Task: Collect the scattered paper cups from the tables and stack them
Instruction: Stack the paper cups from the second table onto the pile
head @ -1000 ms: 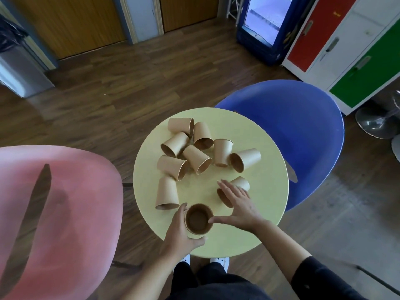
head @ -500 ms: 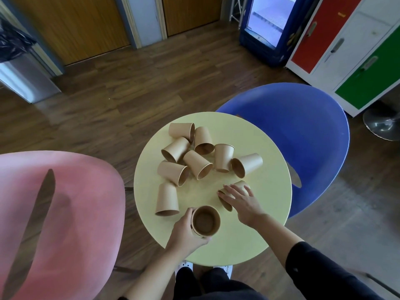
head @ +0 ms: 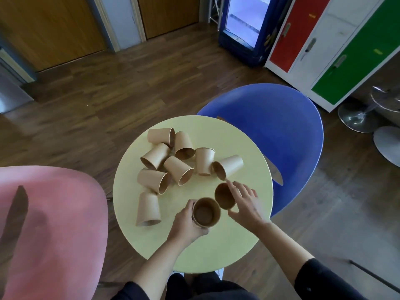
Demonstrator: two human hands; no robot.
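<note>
Round yellow surface (head: pixel 238 241), left hand (head: pixel 186 224) in a curled grip round an upright paper cup (head: pixel 205 212), right hand (head: pixel 245 205) grasping a tilted second cup (head: pixel 224 195) just beside it, eight loose cups (head: pixel 173 161) clustered at the far side.

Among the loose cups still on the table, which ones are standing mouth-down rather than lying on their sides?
Two: the cup at the cluster's near-left end, and the cup right of centre. The other loose ones lie tipped over.

Head view, steeply downward

One wide-angle camera looks down from above the round yellow table (head: pixel 238 241), close over it, facing forward toward the wooden floor (head: pixel 108 94) and far doors (head: pixel 49 29).
</note>
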